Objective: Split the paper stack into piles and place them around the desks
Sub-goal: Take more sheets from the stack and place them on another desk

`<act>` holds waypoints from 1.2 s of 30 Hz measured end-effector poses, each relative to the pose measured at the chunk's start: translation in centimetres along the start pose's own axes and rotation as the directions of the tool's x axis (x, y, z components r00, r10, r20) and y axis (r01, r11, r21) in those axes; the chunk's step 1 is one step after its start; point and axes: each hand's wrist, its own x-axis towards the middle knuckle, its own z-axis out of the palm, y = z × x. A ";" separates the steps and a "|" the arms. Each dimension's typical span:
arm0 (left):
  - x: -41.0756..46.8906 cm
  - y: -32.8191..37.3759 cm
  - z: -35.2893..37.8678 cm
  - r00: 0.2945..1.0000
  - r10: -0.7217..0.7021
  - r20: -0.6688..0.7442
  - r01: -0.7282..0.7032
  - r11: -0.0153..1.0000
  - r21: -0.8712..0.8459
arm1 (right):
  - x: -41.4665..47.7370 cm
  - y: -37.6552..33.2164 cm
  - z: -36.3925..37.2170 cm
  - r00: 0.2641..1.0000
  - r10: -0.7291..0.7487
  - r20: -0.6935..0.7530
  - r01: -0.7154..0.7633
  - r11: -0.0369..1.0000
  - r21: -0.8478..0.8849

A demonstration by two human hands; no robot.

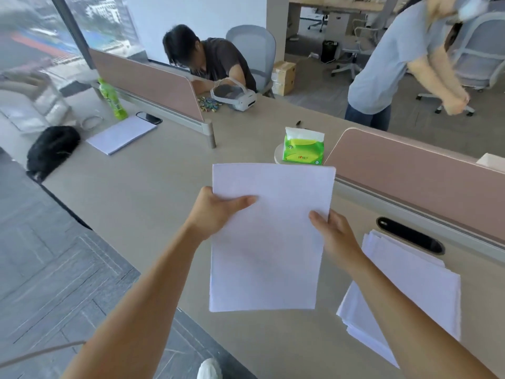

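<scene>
Together, the left hand (216, 212) and right hand (332, 231) grasp a paper stack (269, 242) by its side edges above the worktop (142, 192). Just right of the right hand lies another paper pile (415, 291).

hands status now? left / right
Left hand: closed on the held paper stack, left edge.
Right hand: closed on the same stack, right edge.
</scene>
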 end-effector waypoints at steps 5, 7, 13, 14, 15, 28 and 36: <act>2.7 -0.6 -3.0 0.999 -0.047 -0.003 0.046 0.991 -0.129 | 3.0 -0.5 4.1 0.992 -0.124 -0.038 0.121 0.990 -0.065; 4.2 -1.4 -4.4 0.997 -0.080 0.003 0.079 0.985 -0.152 | 4.4 -0.3 5.6 0.998 -0.059 -0.010 0.058 0.995 -0.085; 10.9 -4.5 -11.3 0.991 -0.108 0.083 0.122 0.974 -0.192 | 9.9 0.2 12.9 0.997 0.067 -0.043 -0.072 0.992 -0.104; 12.6 -5.4 -13.2 0.987 -0.113 0.112 0.134 0.971 -0.198 | 11.4 0.2 15.1 0.995 0.055 -0.084 -0.066 0.989 -0.130; 13.8 -6.0 -14.7 0.982 -0.133 0.131 0.158 0.966 -0.204 | 12.5 0.2 16.7 0.992 0.063 -0.113 -0.079 0.987 -0.141; 25.9 -16.7 -29.4 0.886 -0.345 0.310 0.358 0.934 0.015 | 27.7 -0.5 30.8 0.811 0.264 -0.522 -0.288 0.957 0.036; 30.7 -18.7 -30.6 0.918 -0.340 0.202 0.255 0.899 0.357 | 33.0 2.2 34.3 0.751 0.322 -0.576 -0.400 0.917 -0.010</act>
